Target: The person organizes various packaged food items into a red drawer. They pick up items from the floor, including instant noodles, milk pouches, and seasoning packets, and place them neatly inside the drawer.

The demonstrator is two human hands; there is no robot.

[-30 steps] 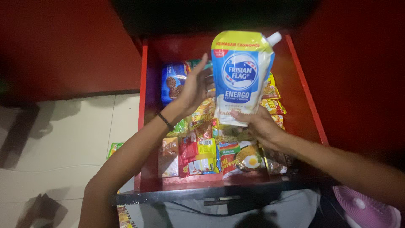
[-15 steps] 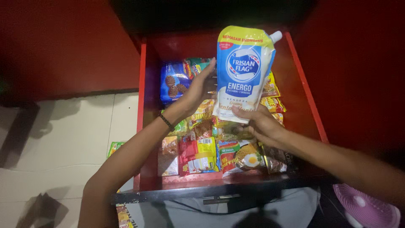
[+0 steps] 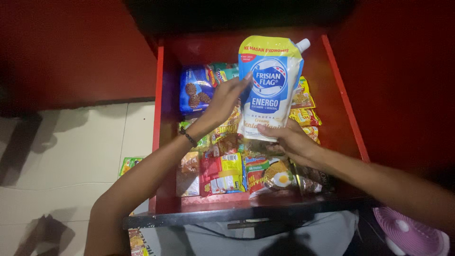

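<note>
Both hands meet over a red drawer pulled open and packed with snack and noodle packets: the right hand grips the bottom edge of a tall white, blue and yellow spouted pouch, held upright above the packets. Left hand, fingers spread, presses the pouch's left side, beside a blue biscuit pack at the drawer's back-left.

Blue-white-yellow spouted pouch upright, raised over snack-filled red drawer.
</note>
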